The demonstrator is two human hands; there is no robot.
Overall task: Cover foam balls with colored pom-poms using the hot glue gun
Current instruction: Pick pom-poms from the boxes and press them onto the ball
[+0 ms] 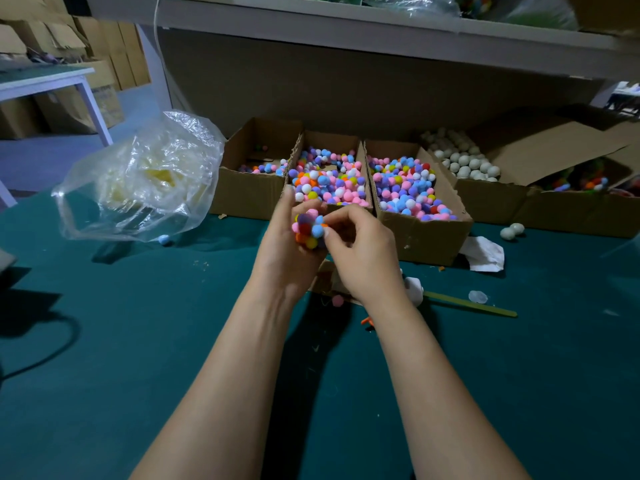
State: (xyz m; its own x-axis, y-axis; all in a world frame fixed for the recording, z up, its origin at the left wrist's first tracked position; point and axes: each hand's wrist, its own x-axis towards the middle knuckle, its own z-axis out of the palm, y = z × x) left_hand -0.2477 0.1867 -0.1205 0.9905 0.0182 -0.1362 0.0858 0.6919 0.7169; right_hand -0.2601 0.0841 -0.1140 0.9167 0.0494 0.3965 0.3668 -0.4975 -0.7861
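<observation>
Above the green table [138, 341], both hands' fingers [332, 233] pinch a pom-pom-covered ball [309, 230].

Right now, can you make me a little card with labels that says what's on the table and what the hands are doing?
left hand: holds the pom-pom ball
right hand: fingers curled against that ball
pom-pom boxes: three, open, behind the hands
foam ball box: further right, white balls inside
plastic bag: on the left, crumpled
table: green top
</observation>
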